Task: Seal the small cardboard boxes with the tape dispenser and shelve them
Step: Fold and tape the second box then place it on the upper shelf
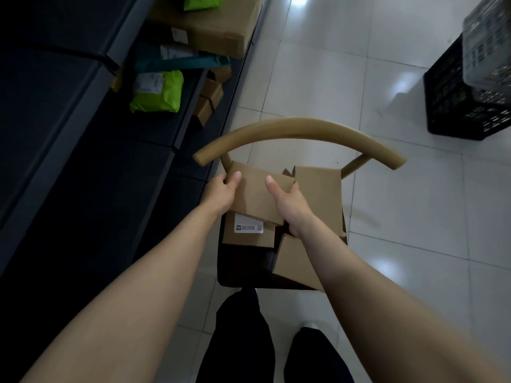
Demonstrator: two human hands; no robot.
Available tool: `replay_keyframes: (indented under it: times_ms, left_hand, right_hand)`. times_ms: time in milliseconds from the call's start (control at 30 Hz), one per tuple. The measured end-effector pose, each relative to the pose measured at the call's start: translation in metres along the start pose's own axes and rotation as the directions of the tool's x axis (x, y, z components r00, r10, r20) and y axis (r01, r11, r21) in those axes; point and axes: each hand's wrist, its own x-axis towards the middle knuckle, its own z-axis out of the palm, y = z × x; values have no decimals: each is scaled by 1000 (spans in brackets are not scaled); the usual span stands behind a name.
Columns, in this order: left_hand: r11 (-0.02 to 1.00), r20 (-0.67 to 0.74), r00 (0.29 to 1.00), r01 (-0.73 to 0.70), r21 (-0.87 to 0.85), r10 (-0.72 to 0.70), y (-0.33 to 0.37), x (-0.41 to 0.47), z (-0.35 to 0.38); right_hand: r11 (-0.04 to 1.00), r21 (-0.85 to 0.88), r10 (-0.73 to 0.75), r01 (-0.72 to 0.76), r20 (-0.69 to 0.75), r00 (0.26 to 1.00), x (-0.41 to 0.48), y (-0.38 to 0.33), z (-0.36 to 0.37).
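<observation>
I hold a small plain cardboard box [255,193] above a chair seat. My left hand [221,190] grips its left edge, thumb on top. My right hand [287,203] grips its right side, thumb on the top face. Under it lies a box with a white label [249,233]. Another small box [297,261] sits tilted at the seat's front right. A larger opened carton [320,189] stands behind them with a flap up. No tape dispenser is in sight.
The chair [298,131] has a curved wooden backrest and a dark seat. Dark shelving [83,106] on the left carries green parcels [157,91], small boxes [208,99] and a big carton [213,29]. A black crate [464,87] stands on the tiled floor at right.
</observation>
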Motion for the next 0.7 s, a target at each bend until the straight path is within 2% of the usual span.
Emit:
replay_keyframes:
  times_ms: [167,333,567,700]
  left_hand:
    - [997,-130,990,-53,-62,44,30,-48,-12]
    - [977,-322,945,-118,-180,55,65,-119,-31]
    - [919,-573,818,-260,-296,47,88,-237,-64]
    - [890,-695,719,-315,-331,-4,82,-297,-88]
  right_hand:
    - [984,-40,-172,172,-4,985,-48,-28,-21]
    - [909,-72,-406,410,57,912,-112,-63,-42]
    - [782,-36,-597,622,241,765,-206,-91,-50]
    - [713,37,-667,700,343,662,-253,-97,-37]
